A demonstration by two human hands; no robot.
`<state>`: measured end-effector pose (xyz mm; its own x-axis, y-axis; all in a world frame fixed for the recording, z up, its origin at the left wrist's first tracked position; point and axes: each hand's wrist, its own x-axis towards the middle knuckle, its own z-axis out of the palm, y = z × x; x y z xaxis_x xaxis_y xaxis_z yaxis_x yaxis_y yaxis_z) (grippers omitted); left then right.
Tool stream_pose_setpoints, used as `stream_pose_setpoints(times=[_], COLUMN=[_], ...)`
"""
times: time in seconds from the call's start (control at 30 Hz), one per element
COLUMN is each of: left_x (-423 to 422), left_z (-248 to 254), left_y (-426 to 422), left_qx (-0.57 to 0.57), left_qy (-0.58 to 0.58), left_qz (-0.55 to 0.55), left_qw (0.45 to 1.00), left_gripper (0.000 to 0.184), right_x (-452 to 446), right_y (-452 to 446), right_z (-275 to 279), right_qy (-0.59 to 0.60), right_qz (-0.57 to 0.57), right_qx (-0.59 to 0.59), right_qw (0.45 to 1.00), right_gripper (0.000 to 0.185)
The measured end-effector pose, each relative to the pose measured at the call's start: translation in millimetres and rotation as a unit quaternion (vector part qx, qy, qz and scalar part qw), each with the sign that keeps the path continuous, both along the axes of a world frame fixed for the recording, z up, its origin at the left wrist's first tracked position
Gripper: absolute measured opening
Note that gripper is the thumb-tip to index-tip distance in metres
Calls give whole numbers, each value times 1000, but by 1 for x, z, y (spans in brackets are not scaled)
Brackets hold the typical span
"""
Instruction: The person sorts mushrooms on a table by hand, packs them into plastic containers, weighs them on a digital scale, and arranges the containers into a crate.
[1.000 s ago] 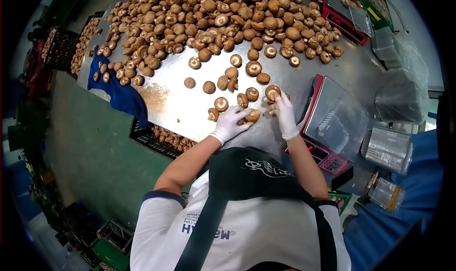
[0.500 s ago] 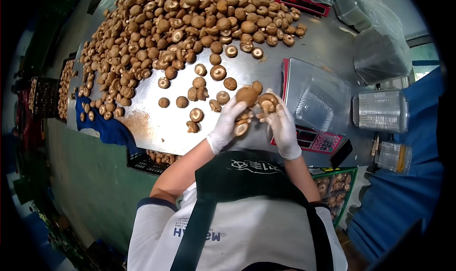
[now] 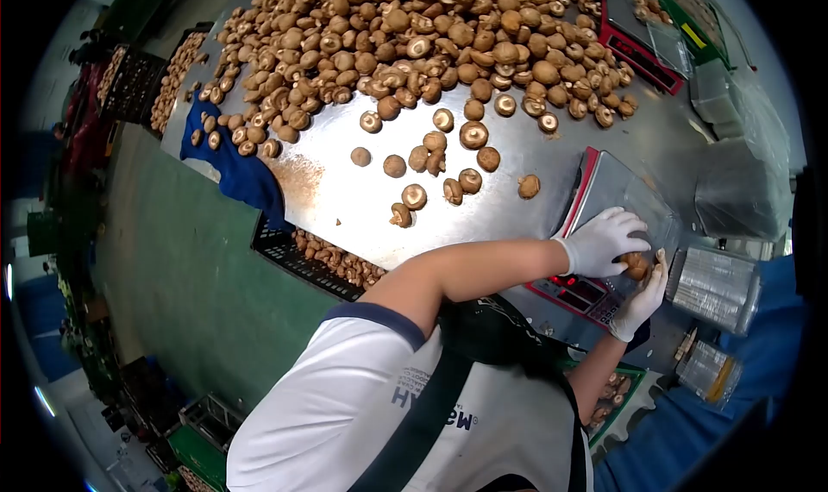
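Mushrooms [image 3: 636, 264] moved over the scale [image 3: 605, 187], between fingers [image 3: 633, 223].

Head-worn view, looking forward-down, edges unclear

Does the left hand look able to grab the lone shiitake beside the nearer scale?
Probably yes: the left hand is nearby, and only part of the scale and bare tabletop lie between it and the shiitake.

Mushroom packing workshop

A produce packing room, judging by the metal table [image 3: 358, 212] heaped with mushrooms [image 3: 414, 48], the red-framed digital scale [image 3: 595, 181], stacked clear plastic trays [image 3: 716, 289], a black produce crate [image 3: 278, 252] and green floor [image 3: 190, 250]
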<state>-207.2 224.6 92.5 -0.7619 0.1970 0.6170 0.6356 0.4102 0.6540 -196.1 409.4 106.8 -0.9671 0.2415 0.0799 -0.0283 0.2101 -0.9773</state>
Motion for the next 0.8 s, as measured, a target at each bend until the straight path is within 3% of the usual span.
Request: stream_pose_setpoints(times=[0.1, 0.13, 0.17, 0.2, 0.23, 0.27, 0.3, 0.37, 0.43, 0.57, 0.7, 0.73, 0.8], left_x=[21, 32, 40, 46, 59, 71, 85, 116, 143, 179, 200, 204, 210], left_z=[14, 17, 14, 1, -11, -27, -38, -82, -85, -80, -80, -80, -82], left_y=[-46, -70, -101, -129, -157, -188, -213, -264, -300, -311, -301, -295, -281], left_qx=[25, 12, 21, -44, -59, -101, -96, -217, -72, -67, 56, 90, 110], left_qy=[1, -9, -23, -24, -89, -96, -194, -305, -383, -378, -384, -382, -345], left_qz=[5, 40, 70, 139, 210, 303, 375, 408, 356, 399, 416, 417, 410], left_qw=[1000, 999, 997, 989, 972, 943, 901, 833, 849, 833, 823, 820, 837], left_gripper=[41, 40, 41, 40, 41, 46, 43, 50, 55, 52, 47, 47, 48], right_x=[-1, -2, -1, 2, 6, 13, 15, 7, -1, 3, 39, 44, 43], right_y=[-14, -21, -34, -53, -74, -101, -124, -150, -186, -225, -248, -254, -261], right_z=[15, 19, 31, 45, 54, 55, 55, 17, -9, -98, -103, -102, -98], right_qy=[34, 80, 104, 97, 89, 65, 40, 119, 55, -41, 31, 50, 74], right_qz=[50, 19, -1, 9, 17, 47, 75, 268, 318, 286, 389, 362, 365], right_qx=[226, 254, 259, 238, 217, 188, 160, 179, 273, 422, 350, 314, 333], right_qw=[972, 964, 960, 966, 972, 979, 983, 939, 906, 859, 852, 876, 866], right_gripper=[35, 33, 31, 32, 33, 34, 36, 41, 47, 57, 56, 56, 54])
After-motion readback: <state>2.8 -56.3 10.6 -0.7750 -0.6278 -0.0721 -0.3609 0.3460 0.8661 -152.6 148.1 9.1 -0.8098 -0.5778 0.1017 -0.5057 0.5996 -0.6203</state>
